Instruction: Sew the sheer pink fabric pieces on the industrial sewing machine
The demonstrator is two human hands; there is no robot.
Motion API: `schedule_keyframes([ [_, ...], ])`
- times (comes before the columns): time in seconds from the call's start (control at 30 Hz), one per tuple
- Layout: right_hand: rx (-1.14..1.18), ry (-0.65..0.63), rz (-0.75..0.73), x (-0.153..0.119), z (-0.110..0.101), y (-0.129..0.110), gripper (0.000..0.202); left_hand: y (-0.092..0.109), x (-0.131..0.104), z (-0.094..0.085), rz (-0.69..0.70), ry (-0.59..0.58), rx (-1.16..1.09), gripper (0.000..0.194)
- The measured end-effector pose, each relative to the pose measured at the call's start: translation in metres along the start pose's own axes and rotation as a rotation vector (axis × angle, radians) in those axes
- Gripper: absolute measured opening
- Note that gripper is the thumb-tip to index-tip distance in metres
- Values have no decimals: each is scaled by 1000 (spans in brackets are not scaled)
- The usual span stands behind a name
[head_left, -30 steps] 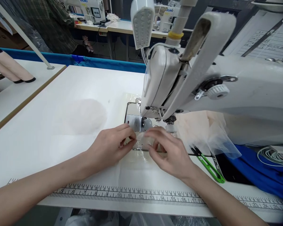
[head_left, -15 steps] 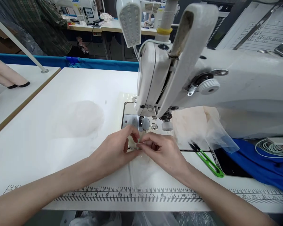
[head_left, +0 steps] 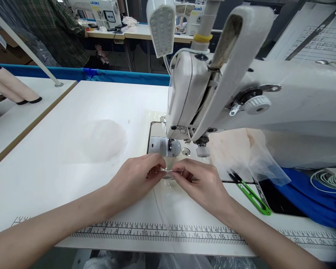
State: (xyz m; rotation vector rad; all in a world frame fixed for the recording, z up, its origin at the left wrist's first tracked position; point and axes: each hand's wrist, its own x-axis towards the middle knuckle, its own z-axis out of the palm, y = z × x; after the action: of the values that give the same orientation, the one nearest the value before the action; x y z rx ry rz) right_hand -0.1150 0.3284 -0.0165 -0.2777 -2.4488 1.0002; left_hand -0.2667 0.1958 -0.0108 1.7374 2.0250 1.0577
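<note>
Just in front of the sewing machine's presser foot (head_left: 170, 145), my left hand (head_left: 138, 172) and my right hand (head_left: 200, 178) face each other with fingertips nearly meeting. Each pinches an edge of a thin, whitish sheer fabric (head_left: 168, 171), drawn into a short line between them. Its faint, see-through body seems to trail toward the table's front edge; where it ends is hard to tell. The metal needle plate (head_left: 158, 145) lies just beyond my fingers. The fabric does not appear to lie under the foot.
Green thread snips (head_left: 252, 194) rest right of my right hand, beside a dark flat device (head_left: 282, 201) and blue cloth (head_left: 310, 198). Sheer beige fabric (head_left: 229, 145) lies under the machine arm (head_left: 296, 97). A printed ruler (head_left: 168, 233) runs along the front edge. Another person's sleeve (head_left: 64, 30) shows behind.
My left fingers, apart half a second ago, have closed onto the fabric's edge, and it is now stretched between both hands. The whole view has shifted slightly.
</note>
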Motion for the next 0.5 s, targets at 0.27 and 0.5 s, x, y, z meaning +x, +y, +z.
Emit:
schedule_keyframes([
  [0.27, -157, 96, -254, -6, 4, 6, 14, -7, -3, 6, 225, 59, 254, 21],
  [0.5, -119, 58, -167, -6, 3, 7, 13, -9, -2, 4, 306, 160, 271, 18],
])
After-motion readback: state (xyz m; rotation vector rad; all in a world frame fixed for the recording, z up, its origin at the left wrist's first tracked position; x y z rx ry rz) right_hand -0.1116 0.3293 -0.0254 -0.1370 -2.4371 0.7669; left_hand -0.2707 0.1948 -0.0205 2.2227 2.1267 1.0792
